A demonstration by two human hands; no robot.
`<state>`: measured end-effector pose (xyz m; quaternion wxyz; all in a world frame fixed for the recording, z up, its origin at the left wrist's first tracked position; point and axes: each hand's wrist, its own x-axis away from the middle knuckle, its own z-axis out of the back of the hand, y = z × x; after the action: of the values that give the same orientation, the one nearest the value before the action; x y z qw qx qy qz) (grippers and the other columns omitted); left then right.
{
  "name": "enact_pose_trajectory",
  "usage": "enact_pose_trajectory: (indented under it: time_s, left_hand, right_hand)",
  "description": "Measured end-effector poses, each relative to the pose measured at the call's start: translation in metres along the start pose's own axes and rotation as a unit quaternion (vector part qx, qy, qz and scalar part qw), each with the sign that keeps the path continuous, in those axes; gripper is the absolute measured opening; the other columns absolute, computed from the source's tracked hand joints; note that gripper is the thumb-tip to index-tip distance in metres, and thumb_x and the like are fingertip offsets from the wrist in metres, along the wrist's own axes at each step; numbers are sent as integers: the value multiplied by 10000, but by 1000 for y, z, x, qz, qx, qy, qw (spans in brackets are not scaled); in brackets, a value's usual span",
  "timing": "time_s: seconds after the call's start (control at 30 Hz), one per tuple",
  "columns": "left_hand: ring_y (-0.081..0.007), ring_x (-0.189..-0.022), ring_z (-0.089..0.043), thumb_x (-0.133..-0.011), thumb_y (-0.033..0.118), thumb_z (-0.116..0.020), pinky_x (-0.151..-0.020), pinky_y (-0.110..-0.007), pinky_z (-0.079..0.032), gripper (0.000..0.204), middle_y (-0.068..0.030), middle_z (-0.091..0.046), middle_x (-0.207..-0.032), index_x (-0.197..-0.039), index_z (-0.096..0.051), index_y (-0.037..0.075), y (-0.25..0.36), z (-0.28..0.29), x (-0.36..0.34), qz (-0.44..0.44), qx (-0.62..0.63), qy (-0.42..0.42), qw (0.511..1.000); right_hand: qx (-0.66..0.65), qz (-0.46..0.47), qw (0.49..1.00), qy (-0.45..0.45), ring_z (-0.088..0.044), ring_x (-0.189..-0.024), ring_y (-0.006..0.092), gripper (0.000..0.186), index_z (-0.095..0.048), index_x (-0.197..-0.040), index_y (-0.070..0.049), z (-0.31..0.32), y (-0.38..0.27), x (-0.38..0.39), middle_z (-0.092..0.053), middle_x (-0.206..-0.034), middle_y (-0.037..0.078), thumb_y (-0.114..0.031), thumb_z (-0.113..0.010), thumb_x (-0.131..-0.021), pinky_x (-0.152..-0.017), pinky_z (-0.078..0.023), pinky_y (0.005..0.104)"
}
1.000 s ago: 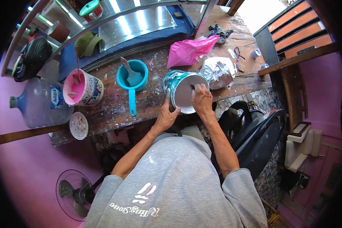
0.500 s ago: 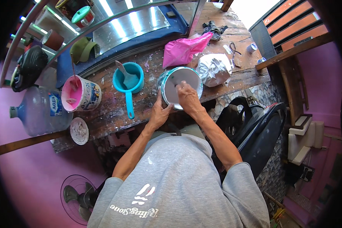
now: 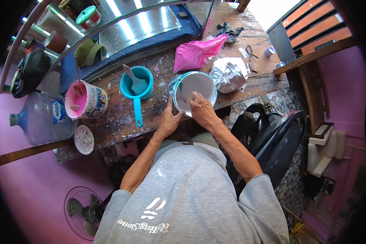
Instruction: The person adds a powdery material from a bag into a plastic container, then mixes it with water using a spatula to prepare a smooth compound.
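A round paint can (image 3: 193, 91) with a pale lid stands on the worn wooden table (image 3: 122, 122) near its front edge. My left hand (image 3: 169, 120) grips the can's near left side. My right hand (image 3: 201, 109) rests on top of the lid with fingers bent, pressing near its front rim; whether it holds a small tool is hidden.
A teal scoop (image 3: 137, 86) with a brush in it, a pink-filled bucket (image 3: 85, 99), a pink plastic bag (image 3: 197, 53) and a crumpled white bag (image 3: 229, 73) lie on the table. A water jug (image 3: 42, 118), a small lid (image 3: 84, 139), a floor fan (image 3: 83, 209) and a scooter seat (image 3: 272, 138) surround me.
Both hands stay on the can; my right hand has slid slightly toward the lid's near edge. The view has shifted a little.
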<state>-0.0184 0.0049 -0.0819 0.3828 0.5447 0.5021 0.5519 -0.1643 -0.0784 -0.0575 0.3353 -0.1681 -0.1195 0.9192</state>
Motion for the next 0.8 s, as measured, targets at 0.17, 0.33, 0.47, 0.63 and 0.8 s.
enact_pose_trajectory:
  time_s: [0.17,0.33,0.47,0.63,0.8]
  left_hand:
    - [-210,-1094,-555,-864,27,-600,-918,-333,-493,816,-176,-534,-1282,-1496,-83,29,3,-1,-1,-15,-101,0,995]
    - [-226,-1136,-544,-841,65,-635,-1004,-332,-398,847,-194,-530,-1303,-1496,-98,21,0,6,-6,-18,-122,2,992]
    - [-246,-1145,-549,-836,98,-651,-999,-338,-403,855,-199,-541,-1293,-1497,-112,31,-1,4,-3,-22,-164,14,986]
    - [-267,-1134,-566,-831,115,-652,-986,-346,-417,854,-203,-560,-1269,-1498,-124,42,-4,2,-2,-48,-180,25,982]
    - [-278,-1097,-591,-842,135,-652,-962,-350,-435,850,-206,-587,-1231,-1495,-118,32,4,3,-2,-9,-193,9,981]
  right_hand:
    - [60,-47,996,54,-579,-880,305,102,-584,-842,30,1,13,-14,-533,-966,181,-31,-531,-779,-732,-512,391]
    - [20,75,997,29,-581,-907,295,159,-601,-904,35,-12,6,-4,-539,-1008,180,-36,-537,-777,-783,-503,381]
    - [3,-8,999,51,-579,-906,304,191,-596,-944,14,1,13,-9,-535,-1003,178,-23,-540,-766,-773,-503,389]
    - [24,-37,998,42,-577,-912,308,168,-591,-923,18,-3,21,-7,-534,-1006,189,-25,-538,-770,-777,-503,391]
    - [-20,3,997,72,-571,-893,305,111,-575,-871,5,0,14,-5,-521,-957,179,-24,-537,-771,-761,-498,397]
